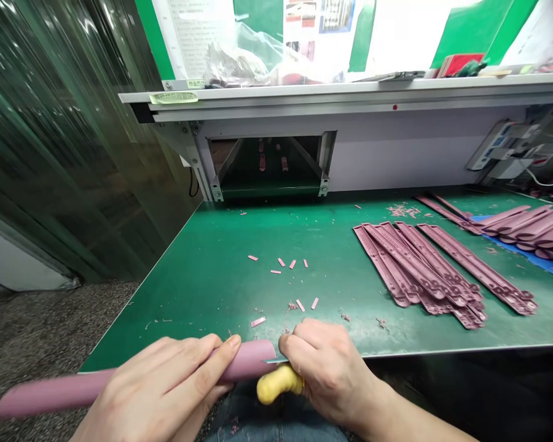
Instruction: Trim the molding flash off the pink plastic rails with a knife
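My left hand (166, 380) is wrapped around a long pink plastic part (249, 361), which lies across the front of the view and sticks out on both sides of the hand. In my closed right hand (325, 368) is a knife, of which only a short thin blade (275, 361) shows; its handle is hidden by my fingers. That blade rests at the right end of the pink part. A yellow finger cover (280, 384) sits on one digit of the right hand, just below the blade.
Pink trimmings (292, 264) are scattered over the green worktop (203, 264). To the right lies a pile of long pink parts (419, 270), with more pink parts (534, 227) on a blue sheet. A conveyor opening (271, 178) is at the back, under a shelf (304, 95).
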Tool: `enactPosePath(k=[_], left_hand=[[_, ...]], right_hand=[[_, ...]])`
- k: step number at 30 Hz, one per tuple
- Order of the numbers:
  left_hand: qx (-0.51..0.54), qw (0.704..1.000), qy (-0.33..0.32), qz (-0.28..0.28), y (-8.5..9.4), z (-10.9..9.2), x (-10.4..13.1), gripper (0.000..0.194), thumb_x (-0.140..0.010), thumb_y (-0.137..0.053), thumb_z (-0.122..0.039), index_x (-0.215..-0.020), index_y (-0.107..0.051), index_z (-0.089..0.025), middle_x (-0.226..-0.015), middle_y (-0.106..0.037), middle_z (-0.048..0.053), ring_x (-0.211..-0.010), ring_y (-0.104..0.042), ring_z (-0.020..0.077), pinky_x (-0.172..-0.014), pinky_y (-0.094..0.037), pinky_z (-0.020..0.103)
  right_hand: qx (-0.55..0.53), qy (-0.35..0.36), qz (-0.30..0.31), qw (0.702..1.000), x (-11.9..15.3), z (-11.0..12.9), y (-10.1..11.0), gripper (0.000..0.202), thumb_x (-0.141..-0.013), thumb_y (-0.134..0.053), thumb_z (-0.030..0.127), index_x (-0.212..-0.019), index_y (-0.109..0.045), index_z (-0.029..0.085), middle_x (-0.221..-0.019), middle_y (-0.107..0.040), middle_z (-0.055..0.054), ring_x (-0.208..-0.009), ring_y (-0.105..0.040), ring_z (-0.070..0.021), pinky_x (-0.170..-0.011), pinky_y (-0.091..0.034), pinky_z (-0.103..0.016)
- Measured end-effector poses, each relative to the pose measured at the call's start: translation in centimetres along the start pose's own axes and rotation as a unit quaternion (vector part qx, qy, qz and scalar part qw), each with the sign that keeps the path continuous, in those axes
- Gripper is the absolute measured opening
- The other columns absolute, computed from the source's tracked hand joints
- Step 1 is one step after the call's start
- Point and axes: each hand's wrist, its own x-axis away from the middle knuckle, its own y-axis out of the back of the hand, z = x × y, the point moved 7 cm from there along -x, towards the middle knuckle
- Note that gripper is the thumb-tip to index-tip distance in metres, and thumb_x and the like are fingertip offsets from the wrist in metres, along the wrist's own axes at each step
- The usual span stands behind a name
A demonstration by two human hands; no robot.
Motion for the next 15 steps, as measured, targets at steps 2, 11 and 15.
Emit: enactPosePath(k=[2,11,15], left_hand=[[-0.006,1.000,0.009,0.012,-0.4,-0.3,0.0,0.058,-0.080,-0.064,-0.011,-0.135,-0.048,-0.017,-0.110,-0.071,0.007,-0.096,-0.067,0.0203,-0.079,-0.054,0.030],[0.004,0.996,0.093,-0.008,-1.7,-0.4,0.4,0.053,-0.081,-0.063,-0.023,-0.132,-0.049,-0.020,-0.116,-0.069,0.004,-0.096,-0.069,0.0182,-0.077,-0.058,0.021],[0.001,0.985,0.173,-0.024,-2.2,-0.5,1.0,0.048,-0.083,-0.062,-0.030,-0.129,-0.052,-0.030,-0.115,-0.070,-0.003,-0.092,-0.070,0.0172,-0.074,-0.059,0.020]], right_hand=[[-0.003,-0.001,0.007,1.000,0.0,0.1,-0.1,0.053,-0.102,-0.023,0.037,-0.061,-0.049,0.017,-0.057,-0.044,-0.001,-0.051,-0.034,-0.0133,-0.050,-0.019,-0.029],[0.029,-0.064,-0.029,0.997,-0.1,-1.3,-0.6,0.043,-0.098,-0.037,0.043,-0.070,-0.056,0.016,-0.059,-0.046,0.000,-0.052,-0.037,-0.0132,-0.050,-0.019,-0.029],[0.047,-0.063,-0.032,0.996,0.0,-1.4,-0.9,0.040,-0.098,-0.037,0.031,-0.063,-0.049,0.017,-0.057,-0.045,0.000,-0.052,-0.035,-0.0129,-0.051,-0.018,-0.029]])
